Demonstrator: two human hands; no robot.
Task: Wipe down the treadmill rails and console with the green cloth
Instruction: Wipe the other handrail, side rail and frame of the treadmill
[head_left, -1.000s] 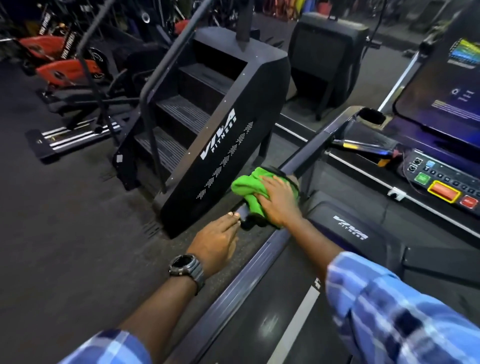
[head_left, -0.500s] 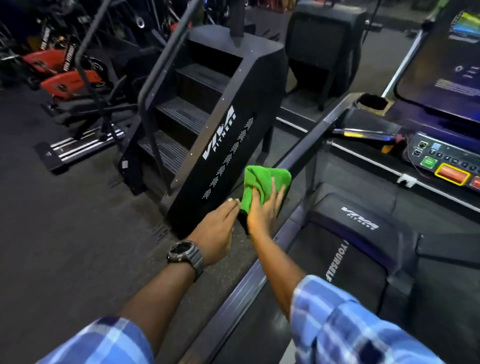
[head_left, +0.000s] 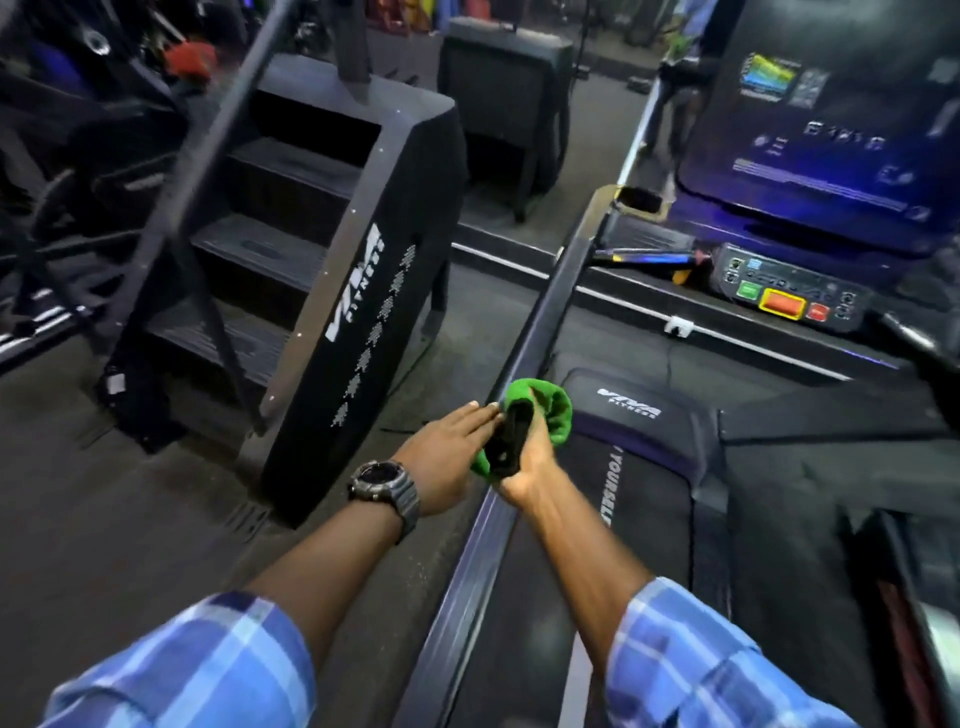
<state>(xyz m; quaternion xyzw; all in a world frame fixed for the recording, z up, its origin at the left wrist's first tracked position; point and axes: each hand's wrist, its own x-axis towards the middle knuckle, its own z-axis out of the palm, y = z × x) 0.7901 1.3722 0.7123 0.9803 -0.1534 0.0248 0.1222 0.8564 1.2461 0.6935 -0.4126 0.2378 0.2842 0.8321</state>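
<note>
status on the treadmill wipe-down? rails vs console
Done: nothing can be confirmed clean from this view. In hand: the right hand grips the green cloth wrapped around the end of the left handrail, while the left hand rests open beside it, fingertips at the rail. Left: the console with its buttons and the screen sit untouched by either hand; the other rail is barely in view.

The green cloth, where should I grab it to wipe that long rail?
Probably hold the green cloth wrapped around the rail, gripping from the belt side as the right hand does. The rail is thin and slanted, so a wrapped cloth can slide along it.
</note>
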